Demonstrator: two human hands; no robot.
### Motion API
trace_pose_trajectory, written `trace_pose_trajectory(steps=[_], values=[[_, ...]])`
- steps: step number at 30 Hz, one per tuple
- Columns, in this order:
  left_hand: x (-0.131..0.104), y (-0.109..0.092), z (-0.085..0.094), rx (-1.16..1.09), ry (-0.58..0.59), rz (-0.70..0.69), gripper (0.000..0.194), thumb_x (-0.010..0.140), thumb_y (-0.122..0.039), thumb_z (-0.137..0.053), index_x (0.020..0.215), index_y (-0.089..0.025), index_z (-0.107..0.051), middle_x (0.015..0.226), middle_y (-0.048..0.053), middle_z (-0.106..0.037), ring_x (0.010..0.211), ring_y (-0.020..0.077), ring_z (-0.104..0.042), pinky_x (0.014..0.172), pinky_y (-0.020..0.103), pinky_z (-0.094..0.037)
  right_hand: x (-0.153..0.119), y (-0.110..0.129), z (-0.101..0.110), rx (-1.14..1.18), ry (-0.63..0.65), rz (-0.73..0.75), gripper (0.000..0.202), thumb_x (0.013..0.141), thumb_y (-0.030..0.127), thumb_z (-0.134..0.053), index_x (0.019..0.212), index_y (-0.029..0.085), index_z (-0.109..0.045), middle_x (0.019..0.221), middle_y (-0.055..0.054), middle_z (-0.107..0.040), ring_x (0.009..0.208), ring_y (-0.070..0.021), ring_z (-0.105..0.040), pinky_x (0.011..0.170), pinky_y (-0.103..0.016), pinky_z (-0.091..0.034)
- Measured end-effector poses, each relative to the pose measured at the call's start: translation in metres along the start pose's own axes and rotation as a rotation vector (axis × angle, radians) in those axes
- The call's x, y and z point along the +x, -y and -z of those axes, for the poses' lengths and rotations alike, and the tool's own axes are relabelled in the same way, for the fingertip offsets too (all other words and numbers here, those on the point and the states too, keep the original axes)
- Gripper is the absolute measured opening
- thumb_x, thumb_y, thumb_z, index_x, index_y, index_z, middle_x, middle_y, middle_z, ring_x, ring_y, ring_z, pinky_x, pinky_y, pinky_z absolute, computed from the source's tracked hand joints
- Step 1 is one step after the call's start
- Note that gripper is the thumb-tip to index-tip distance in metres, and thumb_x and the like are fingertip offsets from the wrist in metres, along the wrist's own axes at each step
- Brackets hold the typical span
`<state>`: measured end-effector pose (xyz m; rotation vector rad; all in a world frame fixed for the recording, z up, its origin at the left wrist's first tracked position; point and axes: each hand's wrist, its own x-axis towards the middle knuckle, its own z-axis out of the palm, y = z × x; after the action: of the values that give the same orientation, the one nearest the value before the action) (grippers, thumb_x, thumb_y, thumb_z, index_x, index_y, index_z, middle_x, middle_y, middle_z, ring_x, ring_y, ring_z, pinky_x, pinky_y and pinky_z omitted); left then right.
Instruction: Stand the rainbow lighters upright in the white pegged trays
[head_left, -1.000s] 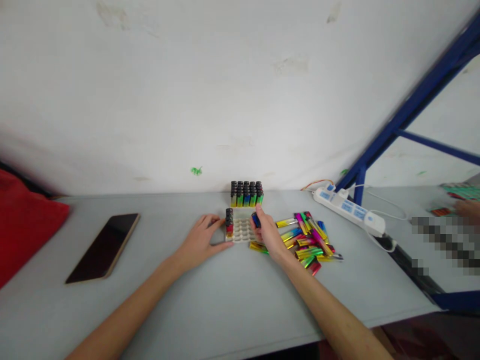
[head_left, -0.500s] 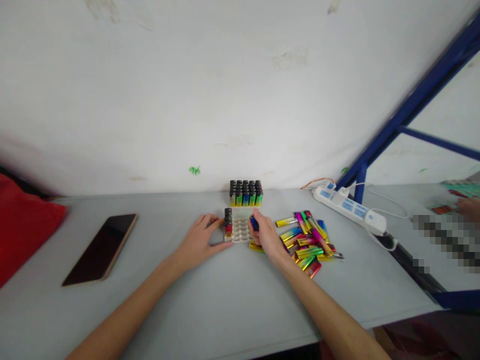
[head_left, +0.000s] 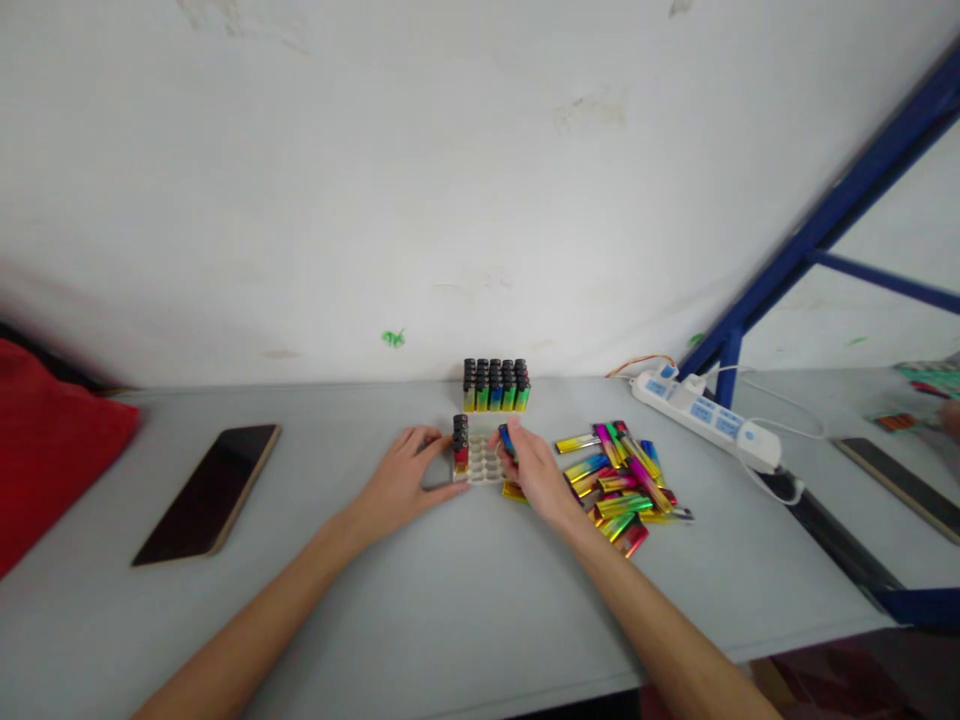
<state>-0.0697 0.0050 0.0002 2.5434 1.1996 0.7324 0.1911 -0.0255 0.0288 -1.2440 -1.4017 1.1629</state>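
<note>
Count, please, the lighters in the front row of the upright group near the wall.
5, side by side: the leftmost lighter, the second lighter, the blue middle lighter, the fourth lighter and the rightmost lighter. None here appears hidden; the lighters behind are partly covered.

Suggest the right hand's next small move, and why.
Probably lower the slim blue lighter into an unfilled socket of the white rectangular tray: the right hand holds it by the tray's right side, several sockets show bare, and the left hand is at the tray's left edge.
</note>
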Motion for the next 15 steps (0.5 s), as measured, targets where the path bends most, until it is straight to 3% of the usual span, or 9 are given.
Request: trace_pose_trajectory(steps=[3, 7, 12, 15], values=[[0.0, -0.001, 0.001, -0.01, -0.007, 0.002, 0.06, 0.104, -0.072, -0.08, 0.143, -0.027, -0.078, 0.138, 0.012, -0.074, 0.128, 0.0372, -0.07, 0.118, 0.055, -0.061, -0.004, 0.008, 0.003, -0.112, -0.032, 0.112, 0.078, 0.112, 0.092, -0.039, 0.105, 0.024, -0.075, 0.083, -0.002, -0.067, 0.074, -0.0205, -0.061, 0.066, -0.032, -0.052], [0.0, -0.003, 0.001, -0.025, -0.009, 0.0, 0.061, 0.104, -0.072, -0.08, 0.144, -0.026, -0.078, 0.137, 0.013, -0.074, 0.128, 0.0372, -0.069, 0.118, 0.055, -0.061, -0.007, 0.015, 0.009, -0.301, -0.046, 0.334, 0.051, 0.114, 0.071, -0.064, 0.106, 0.023, -0.08, 0.109, -0.011, -0.079, 0.1, -0.0261, -0.075, 0.088, -0.036, -0.063], [0.0, -0.006, 0.001, -0.032, -0.004, 0.007, 0.059, 0.104, -0.069, -0.082, 0.143, -0.026, -0.078, 0.137, 0.012, -0.074, 0.129, 0.0369, -0.069, 0.119, 0.055, -0.06, -0.013, 0.018, 0.009, -0.409, -0.026, 0.353, 0.03, 0.116, 0.048, -0.071, 0.112, 0.022, -0.085, 0.091, -0.006, -0.085, 0.083, -0.0243, -0.08, 0.085, -0.033, -0.062], [0.0, -0.007, 0.001, -0.037, -0.006, 0.009, 0.058, 0.103, -0.067, -0.084, 0.142, -0.025, -0.079, 0.137, 0.012, -0.074, 0.128, 0.0367, -0.069, 0.118, 0.054, -0.061, -0.014, 0.015, 0.004, -0.409, 0.007, 0.332, 0.025, 0.119, 0.042, -0.068, 0.116, 0.022, -0.083, 0.093, -0.005, -0.089, 0.087, -0.0247, -0.085, 0.088, -0.032, -0.062]])
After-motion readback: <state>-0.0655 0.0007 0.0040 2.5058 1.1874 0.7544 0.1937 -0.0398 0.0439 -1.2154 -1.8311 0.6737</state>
